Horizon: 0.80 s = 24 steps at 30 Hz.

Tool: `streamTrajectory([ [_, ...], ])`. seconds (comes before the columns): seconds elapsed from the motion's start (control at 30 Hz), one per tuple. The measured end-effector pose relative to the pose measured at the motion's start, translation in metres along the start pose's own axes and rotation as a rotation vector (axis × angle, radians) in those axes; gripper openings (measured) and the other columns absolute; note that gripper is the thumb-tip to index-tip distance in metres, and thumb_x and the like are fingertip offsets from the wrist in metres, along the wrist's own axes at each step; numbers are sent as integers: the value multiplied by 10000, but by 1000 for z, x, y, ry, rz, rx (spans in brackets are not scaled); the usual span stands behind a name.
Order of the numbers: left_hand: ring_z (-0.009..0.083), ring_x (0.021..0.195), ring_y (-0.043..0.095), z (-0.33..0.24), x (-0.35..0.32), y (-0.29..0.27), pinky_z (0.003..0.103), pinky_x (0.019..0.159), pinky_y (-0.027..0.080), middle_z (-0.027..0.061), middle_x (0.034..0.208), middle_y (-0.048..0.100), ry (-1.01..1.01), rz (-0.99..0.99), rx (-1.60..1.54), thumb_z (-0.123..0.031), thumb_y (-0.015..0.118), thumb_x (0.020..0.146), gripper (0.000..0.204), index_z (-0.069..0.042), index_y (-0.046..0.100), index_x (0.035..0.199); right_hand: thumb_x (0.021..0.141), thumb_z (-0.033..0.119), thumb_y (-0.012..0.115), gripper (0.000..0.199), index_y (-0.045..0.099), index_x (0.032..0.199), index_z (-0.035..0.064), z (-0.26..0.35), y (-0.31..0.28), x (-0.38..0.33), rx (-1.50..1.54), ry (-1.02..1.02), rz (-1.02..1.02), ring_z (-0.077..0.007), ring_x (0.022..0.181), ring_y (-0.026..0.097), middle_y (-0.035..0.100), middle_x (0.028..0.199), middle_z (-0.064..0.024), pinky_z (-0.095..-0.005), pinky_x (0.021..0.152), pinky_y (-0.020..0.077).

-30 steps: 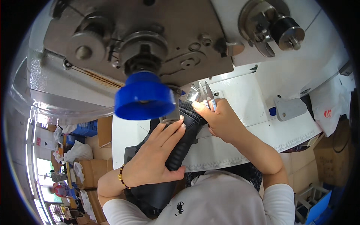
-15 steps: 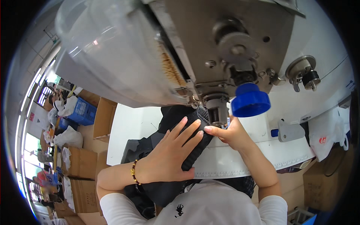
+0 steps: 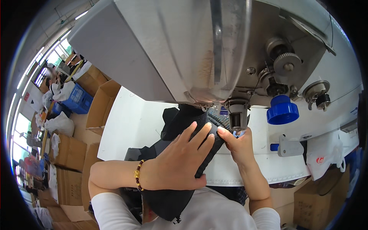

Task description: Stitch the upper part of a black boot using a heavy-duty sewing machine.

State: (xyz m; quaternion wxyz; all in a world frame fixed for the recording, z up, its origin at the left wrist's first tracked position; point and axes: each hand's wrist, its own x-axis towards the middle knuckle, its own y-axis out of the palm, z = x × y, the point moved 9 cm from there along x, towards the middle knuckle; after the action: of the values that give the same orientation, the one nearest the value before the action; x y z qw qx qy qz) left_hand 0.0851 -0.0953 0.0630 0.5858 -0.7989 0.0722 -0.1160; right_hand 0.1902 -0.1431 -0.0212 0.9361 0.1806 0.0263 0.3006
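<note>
A black fabric piece (image 3: pixel 187 119) lies under the head of a sewing machine (image 3: pixel 142 42), with a ribbed grey-blue strip (image 3: pixel 218 119) along its edge close to the needle area. My left hand (image 3: pixel 174 163) rests flat on the fabric, fingers spread and fingertips near that strip. The thumb of my right hand (image 3: pixel 239 145) presses the fabric's right edge. Its other fingers curl behind, partly hidden. By these fingers shows a small light-blue thing (image 3: pixel 239 133), too covered to name. The metal cylinder (image 3: pixel 238 115) of the machine stands just beyond my right thumb.
A blue knob (image 3: pixel 282 110) and a bobbin winder (image 3: pixel 317 94) sit on the machine's right side. A white plastic bag (image 3: pixel 326 151) hangs at the table's right. Cardboard boxes (image 3: pixel 69 153) and a blue crate (image 3: pixel 78 99) stand on the left. A ruler strip (image 3: pixel 226 181) runs along the table's front edge.
The view has shifted, so the machine head appears farther right. Both hands keep nearly the same places on the fabric, and more of the ribbed strip shows.
</note>
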Motion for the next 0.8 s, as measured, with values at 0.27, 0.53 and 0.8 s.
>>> streamTrajectory([
  [0.27,407,1040,391,-2,3,3,463,1003,271,251,1066,425,-43,-34,-6,-231,669,546,733,104,384,1132,676,77,689,424,475,1039,22,-1,-14,2,-155,-107,-62,-109,856,550,567,949,-54,-229,747,441],
  [0.53,395,1057,385,-5,9,16,498,1010,224,270,1099,405,-101,4,-1,-213,660,553,743,140,356,1132,689,13,666,342,491,982,39,0,-14,9,15,-145,-28,-32,480,435,510,702,14,-167,380,315],
  [0.8,501,1020,361,-5,15,6,490,668,486,328,1125,332,-10,-71,87,-188,625,539,686,161,358,1065,715,-27,637,376,487,1056,24,-9,-18,16,134,-139,-44,-120,704,563,564,851,-38,-217,585,468],
])
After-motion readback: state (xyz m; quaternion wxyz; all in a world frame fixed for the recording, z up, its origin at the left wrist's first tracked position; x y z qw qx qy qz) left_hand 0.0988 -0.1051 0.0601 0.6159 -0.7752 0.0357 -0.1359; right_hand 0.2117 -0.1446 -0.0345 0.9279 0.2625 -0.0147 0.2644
